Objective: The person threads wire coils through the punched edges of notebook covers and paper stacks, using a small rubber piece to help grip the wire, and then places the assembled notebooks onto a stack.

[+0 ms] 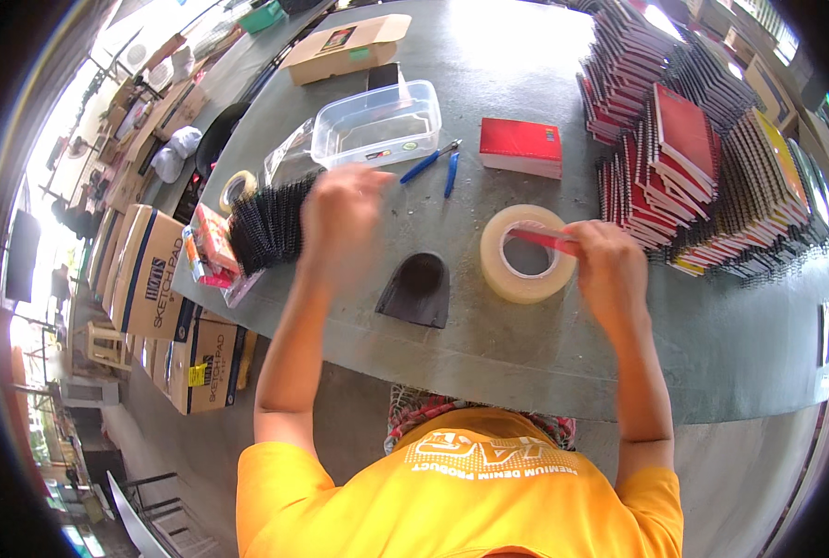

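Note:
My right hand (pixel 610 270) pinches a thin, flat red piece (pixel 543 236), whose free end reaches left over a wide roll of clear tape (pixel 498 270). Its exact kind I cannot make out. My left hand (pixel 345 219) is smeared by motion, so its fingers do not show clearly. It is beside a bundle of black spiral binding coils (pixel 267 223). Between my forearms lies a dark, round-ended piece with a circular hollow (pixel 418 290). Beyond the tape roll sits a small stack of red-covered booklets (pixel 521 147).
Spiral notebooks stand in tall piles (pixel 656 149) at the right. A clear plastic tub (pixel 377 126), two blue pens or tools (pixel 441 170) and an open cardboard box (pixel 347 48) are farther back. Left are a smaller tape roll (pixel 238 189), colourful packets (pixel 212 244) and cartons (pixel 149 274) below the table edge.

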Motion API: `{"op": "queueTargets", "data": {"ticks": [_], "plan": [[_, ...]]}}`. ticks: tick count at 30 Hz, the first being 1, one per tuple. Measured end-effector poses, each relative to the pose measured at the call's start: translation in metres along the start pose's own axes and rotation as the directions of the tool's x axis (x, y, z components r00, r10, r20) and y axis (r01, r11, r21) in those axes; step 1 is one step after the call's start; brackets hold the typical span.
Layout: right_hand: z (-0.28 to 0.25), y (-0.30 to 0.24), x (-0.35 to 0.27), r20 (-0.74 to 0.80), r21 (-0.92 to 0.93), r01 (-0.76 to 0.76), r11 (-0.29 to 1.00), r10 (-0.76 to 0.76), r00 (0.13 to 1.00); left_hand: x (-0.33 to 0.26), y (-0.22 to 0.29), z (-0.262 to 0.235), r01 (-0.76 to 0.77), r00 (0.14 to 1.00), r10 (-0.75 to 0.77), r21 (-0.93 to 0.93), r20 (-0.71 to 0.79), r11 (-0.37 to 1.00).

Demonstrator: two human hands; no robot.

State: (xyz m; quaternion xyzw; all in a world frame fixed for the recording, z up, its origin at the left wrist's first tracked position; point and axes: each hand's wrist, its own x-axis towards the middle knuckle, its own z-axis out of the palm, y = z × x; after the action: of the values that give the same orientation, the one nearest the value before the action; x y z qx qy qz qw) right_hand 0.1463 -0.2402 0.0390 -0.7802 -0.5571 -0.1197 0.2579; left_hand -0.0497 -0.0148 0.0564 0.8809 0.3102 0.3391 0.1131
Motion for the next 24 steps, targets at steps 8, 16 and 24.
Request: {"op": "queueTargets", "data": {"ticks": [8,16,24], "plan": [[0.021,-0.002,0.002,0.113,-0.133,-0.006,0.991,0.021,0.993,-0.03,-0.152,-0.001,0.364,0.883,-0.469,0.583,0.033,0.726],[0.024,-0.008,0.009,0.182,-0.008,0.004,1.0,-0.003,0.983,-0.023,-0.139,-0.027,0.264,0.961,-0.266,0.505,-0.069,0.822],[0.047,-0.014,0.024,-0.04,0.285,0.037,0.958,-0.027,0.999,-0.004,-0.027,-0.025,0.19,0.965,-0.243,-0.91,0.103,0.369]]}}
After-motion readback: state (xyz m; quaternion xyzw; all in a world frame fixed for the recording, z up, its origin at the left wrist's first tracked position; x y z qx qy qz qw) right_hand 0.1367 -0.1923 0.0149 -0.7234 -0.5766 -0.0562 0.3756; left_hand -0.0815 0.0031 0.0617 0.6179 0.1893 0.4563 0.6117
